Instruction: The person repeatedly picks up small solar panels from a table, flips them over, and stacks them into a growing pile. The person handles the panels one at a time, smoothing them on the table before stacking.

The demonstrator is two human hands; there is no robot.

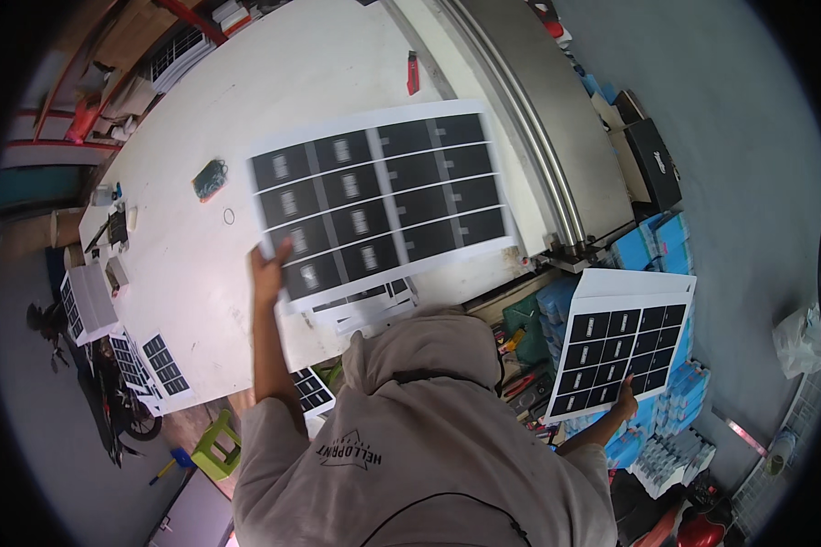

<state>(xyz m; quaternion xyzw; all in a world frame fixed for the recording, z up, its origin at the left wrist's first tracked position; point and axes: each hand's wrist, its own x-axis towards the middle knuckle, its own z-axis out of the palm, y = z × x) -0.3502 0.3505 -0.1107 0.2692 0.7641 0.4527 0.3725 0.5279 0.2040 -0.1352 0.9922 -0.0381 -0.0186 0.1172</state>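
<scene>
My left hand (269, 271) pinches the near left corner of a large white sheet printed with a grid of black rectangles (383, 196). That sheet is slightly blurred and spans the middle of the white table (219, 319). Out to the right, my right hand (627, 401) grips the lower edge of similar printed sheets (616, 351), its thumb on the top face. Their underside and my other fingers there are hidden. Partly under the left-hand sheet, near my body, lie cut printed strips (365, 305).
A red cutter knife (413, 73) lies at the table's far side, beside a long metal machine (538, 118). Blue-wrapped bundles (680, 387) are piled at the right. More printed sheets (166, 365) lie at the left edge, above a green stool (217, 447).
</scene>
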